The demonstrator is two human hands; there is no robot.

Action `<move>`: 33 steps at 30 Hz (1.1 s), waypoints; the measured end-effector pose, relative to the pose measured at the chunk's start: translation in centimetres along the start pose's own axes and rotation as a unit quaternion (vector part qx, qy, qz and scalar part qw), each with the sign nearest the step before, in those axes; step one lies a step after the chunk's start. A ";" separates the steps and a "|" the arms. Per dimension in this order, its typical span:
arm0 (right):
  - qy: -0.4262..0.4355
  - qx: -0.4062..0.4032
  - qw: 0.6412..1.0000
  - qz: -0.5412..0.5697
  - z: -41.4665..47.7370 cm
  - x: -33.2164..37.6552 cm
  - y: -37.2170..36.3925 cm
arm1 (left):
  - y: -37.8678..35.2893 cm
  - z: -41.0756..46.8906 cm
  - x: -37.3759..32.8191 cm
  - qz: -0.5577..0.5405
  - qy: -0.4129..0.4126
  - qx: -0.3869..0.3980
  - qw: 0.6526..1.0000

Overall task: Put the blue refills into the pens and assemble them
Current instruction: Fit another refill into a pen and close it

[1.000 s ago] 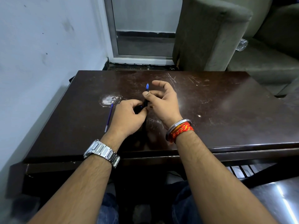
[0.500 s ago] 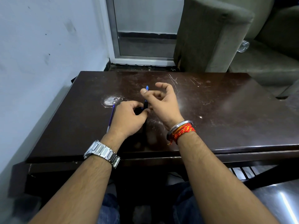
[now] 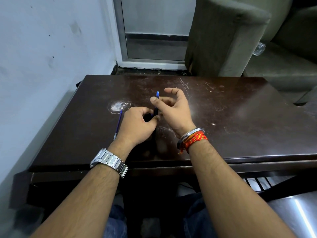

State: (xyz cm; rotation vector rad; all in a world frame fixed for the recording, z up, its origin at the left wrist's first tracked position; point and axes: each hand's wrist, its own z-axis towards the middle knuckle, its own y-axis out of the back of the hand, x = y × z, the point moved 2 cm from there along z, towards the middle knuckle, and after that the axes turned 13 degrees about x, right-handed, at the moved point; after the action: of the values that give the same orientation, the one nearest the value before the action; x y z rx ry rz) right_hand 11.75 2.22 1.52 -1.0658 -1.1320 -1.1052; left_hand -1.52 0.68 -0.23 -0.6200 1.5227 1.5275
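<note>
Over the middle of the dark wooden table [image 3: 240, 134], both hands meet on one pen. My left hand [image 3: 137, 126] grips the lower part of a black pen barrel [image 3: 155, 112], which stands nearly upright. My right hand [image 3: 173, 109] pinches the upper part of the barrel between thumb and finger, its other fingers spread. The blue end [image 3: 157, 93] pokes out above my right thumb. A loose blue refill [image 3: 118, 124] lies on the table just left of my left hand, partly hidden by it.
A white scuffed patch [image 3: 118, 106] marks the table beyond the refill. A wall runs along the left. A grey-green sofa [image 3: 226, 40] stands past the table's far edge, with a clear bottle [image 3: 259, 48] on its seat.
My right thumb and fingers have shifted slightly along the barrel, turning on it. My left hand and the loose refill have stayed where they were.
</note>
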 end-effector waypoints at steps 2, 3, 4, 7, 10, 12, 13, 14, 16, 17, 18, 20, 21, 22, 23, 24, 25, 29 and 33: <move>0.008 -0.025 0.999 -0.024 -0.1 0.1 0.2 | 0.0 0.0 0.0 0.005 -0.002 0.002 1.000; 0.012 -0.040 0.998 -0.042 -0.2 0.1 0.3 | 0.0 0.0 0.1 0.010 -0.004 0.003 1.000; 0.018 -0.054 0.997 -0.061 -0.2 0.3 0.4 | 0.0 0.0 0.0 0.011 -0.003 0.006 1.000; 0.046 -0.097 0.993 -0.055 -0.1 0.7 0.8 | -0.2 -0.1 0.0 0.005 0.004 0.020 1.000; 0.091 -0.157 0.983 -0.031 0.0 1.1 1.4 | -0.2 -0.1 0.1 0.018 0.024 0.023 0.999; 0.096 -0.206 0.973 -0.046 0.0 1.0 2.0 | 0.0 0.1 0.3 0.042 0.040 0.012 0.998; 0.086 -0.225 0.969 -0.058 0.0 0.8 2.2 | 0.2 0.1 0.5 0.051 0.047 0.004 0.998; 0.073 -0.238 0.965 -0.079 0.0 0.6 2.4 | 0.3 0.2 0.7 0.057 0.054 -0.006 0.997; 0.027 -0.230 0.960 -0.158 0.2 0.2 2.7 | 0.6 0.2 0.9 0.061 0.068 -0.026 0.995; -0.010 -0.201 0.958 -0.207 0.3 -0.1 2.7 | 0.6 0.2 1.0 0.064 0.074 -0.035 0.995; -0.052 -0.157 0.953 -0.256 0.5 -0.5 2.7 | 0.6 0.2 1.1 0.067 0.078 -0.041 0.994; -0.124 -0.063 0.927 -0.349 0.5 -1.3 2.3 | 0.6 0.2 1.1 0.070 0.086 -0.048 0.993; -0.145 -0.030 0.911 -0.386 0.6 -1.7 2.1 | 0.6 0.3 1.1 0.070 0.090 -0.048 0.992; -0.159 -0.010 0.897 -0.412 0.6 -2.0 1.9 | 0.6 0.3 1.1 0.068 0.092 -0.049 0.992; -0.167 0.000 0.889 -0.426 0.6 -2.2 1.8 | 0.5 0.3 1.1 0.066 0.094 -0.049 0.992; -0.170 0.006 0.886 -0.432 0.6 -2.4 1.7 | 0.5 0.3 1.0 0.064 0.094 -0.049 0.992; -0.169 0.010 0.885 -0.433 0.7 -2.6 1.6 | 0.5 0.2 1.0 0.061 0.092 -0.049 0.993; -0.150 0.010 0.892 -0.426 0.7 -2.6 1.6 | 0.4 0.0 0.7 0.023 0.075 -0.056 0.995; -0.101 0.008 0.910 -0.402 0.8 -2.0 1.8 | 0.2 0.2 0.7 -0.055 0.058 -0.044 0.996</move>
State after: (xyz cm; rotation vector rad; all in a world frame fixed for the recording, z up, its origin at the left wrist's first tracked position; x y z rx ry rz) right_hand 13.28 3.45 -0.47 -0.7031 -1.8287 -1.6331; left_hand -2.01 1.09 -0.69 -0.8420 1.4883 1.5031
